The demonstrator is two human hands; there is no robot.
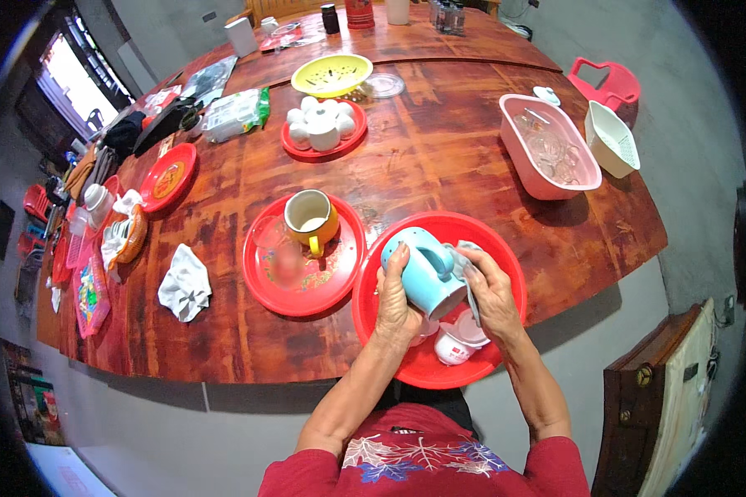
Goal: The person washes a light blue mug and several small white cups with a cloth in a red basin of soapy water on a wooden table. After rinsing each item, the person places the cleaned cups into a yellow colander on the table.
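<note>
A light blue mug [427, 280] is tilted over the red basin [507, 240], its handle turned up and to the right. My left hand [396, 302] grips its left side. In my right hand [491, 291] is a pale grey-blue cloth [471, 247], bunched up and pressed to the mug's right side near the handle. Beneath my hands, white cups [453, 346] lie in the basin, partly hidden by my fingers. Left of the basin, a yellow mug [313, 220] stands upright on a round red tray [302, 302].
A white cloth [185, 284] lies to the left. Farther back are a red plate [358, 124] of white cups with a teapot, a yellow colander [331, 76] and a pink tub [551, 186] holding glassware. A white strainer basket [612, 141] sits at the table's right edge.
</note>
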